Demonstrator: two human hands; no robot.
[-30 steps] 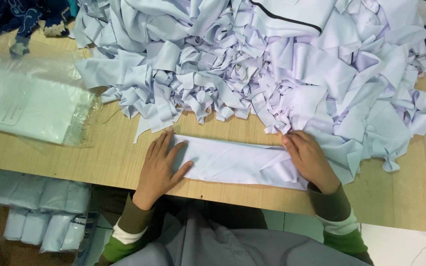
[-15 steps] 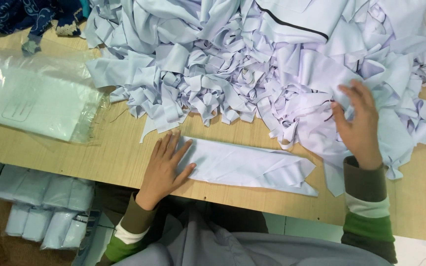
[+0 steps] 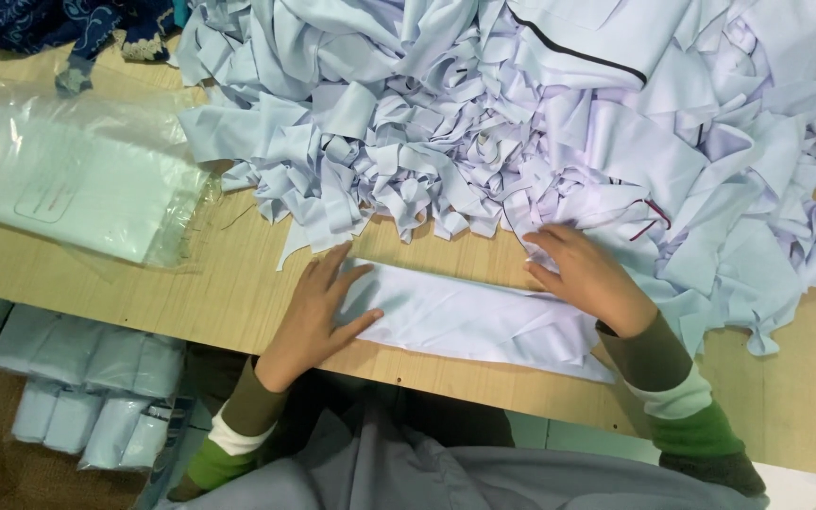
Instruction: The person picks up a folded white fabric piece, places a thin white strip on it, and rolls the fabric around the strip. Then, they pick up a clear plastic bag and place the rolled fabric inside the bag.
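Observation:
A long folded strip of pale lilac-white cloth (image 3: 469, 316) lies flat near the front edge of the wooden table (image 3: 238, 283). My left hand (image 3: 318, 312) rests flat on its left end, fingers spread. My right hand (image 3: 589, 277) lies at the strip's right end, where it meets the big heap of pale cloth pieces (image 3: 521, 123); its fingers touch the heap's lower edge. Neither hand grips anything that I can see.
Clear plastic bags holding folded pale cloth (image 3: 68, 189) lie on the table's left side. Dark blue patterned fabric (image 3: 77, 24) sits at the far left corner. Bagged bundles (image 3: 87, 387) are stacked on the floor below the table's left front.
My right hand went from the strip's right end up into the heap, then came back down to the strip's right end. The left hand stayed pressed on the left end.

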